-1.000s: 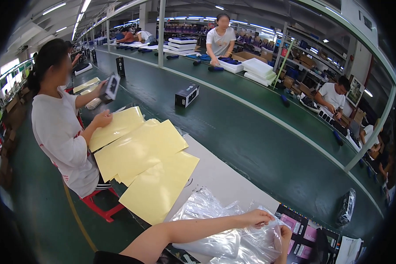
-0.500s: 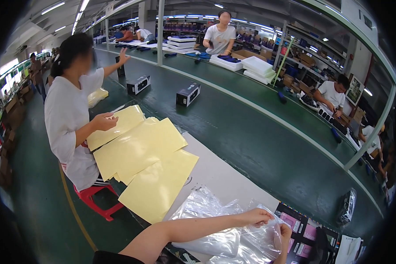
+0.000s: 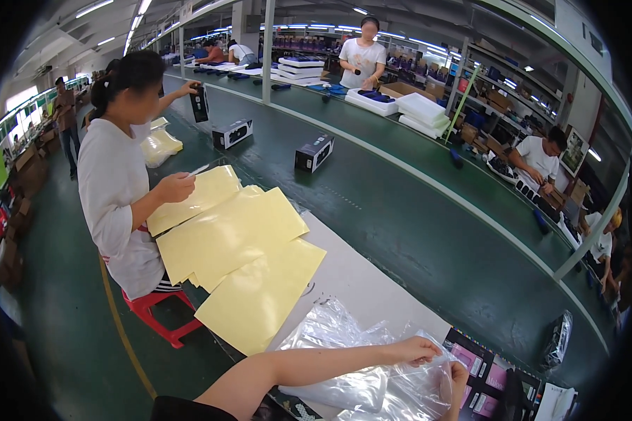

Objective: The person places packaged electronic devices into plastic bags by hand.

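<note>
My left hand [image 3: 419, 350] reaches in from the lower left with its fingers pinched on the edge of a clear plastic bag [image 3: 428, 379]. Close to its right, my right hand [image 3: 458, 380] is curled on the same thin film. The bag hangs loosely between both hands, its outline hard to make out against the other bags. Beneath my left forearm lies a pile of clear plastic bags [image 3: 323, 326] on a pale board [image 3: 372, 274]. Pink-and-black printed boxes [image 3: 495, 372] stand beside my right hand.
Yellow sheets [image 3: 242, 242] overlap on the board to the left. A co-worker [image 3: 116, 175] sits there on a red stool [image 3: 163, 316]. Black boxes [image 3: 314, 153] stand on the green conveyor belt [image 3: 400, 217]; a film-wrapped box [image 3: 557, 342] lies farther right. A metal rail [image 3: 400, 158] runs beyond.
The co-worker's raised hand has come down onto an upright black box on the belt. The scene has shifted slightly right in view. My hands keep nearly the same pose on the bag.
</note>
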Available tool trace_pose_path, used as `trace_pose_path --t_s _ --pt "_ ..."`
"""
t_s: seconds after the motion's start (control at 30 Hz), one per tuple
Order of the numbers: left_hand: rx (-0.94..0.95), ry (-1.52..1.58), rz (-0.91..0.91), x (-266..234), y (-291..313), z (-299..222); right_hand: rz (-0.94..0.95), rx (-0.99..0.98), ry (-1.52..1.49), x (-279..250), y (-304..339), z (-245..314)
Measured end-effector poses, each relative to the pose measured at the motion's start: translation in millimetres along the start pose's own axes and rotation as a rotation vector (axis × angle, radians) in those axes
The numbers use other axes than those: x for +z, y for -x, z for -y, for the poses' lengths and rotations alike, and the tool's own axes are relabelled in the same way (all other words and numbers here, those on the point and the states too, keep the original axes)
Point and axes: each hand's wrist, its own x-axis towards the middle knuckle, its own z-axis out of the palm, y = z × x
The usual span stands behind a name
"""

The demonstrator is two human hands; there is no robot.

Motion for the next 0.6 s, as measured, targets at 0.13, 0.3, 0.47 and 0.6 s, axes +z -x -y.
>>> trace_pose_path --t_s 0.13,0.3,0.47,0.6 --pt "-0.009 0.001 -0.013 1.3 1.7 -1.9 0.002 0.002 -0.013 -1.0 -0.3 -1.4" --pt "-0.01 0.015 0.009 0.1 1.3 -0.7 0.021 -0.058 0.044 -3.1 -2.9 -3.5" --pt "-0.015 -0.002 0.003 0.3 0.7 -1.0 -0.01 -0.045 0.004 -2.3 -3.3 -6.3" --pt "-0.012 -0.003 -0.011 1.0 1.2 -1.1 0.0 -0.023 0.061 -3.3 -1.7 -0.9"
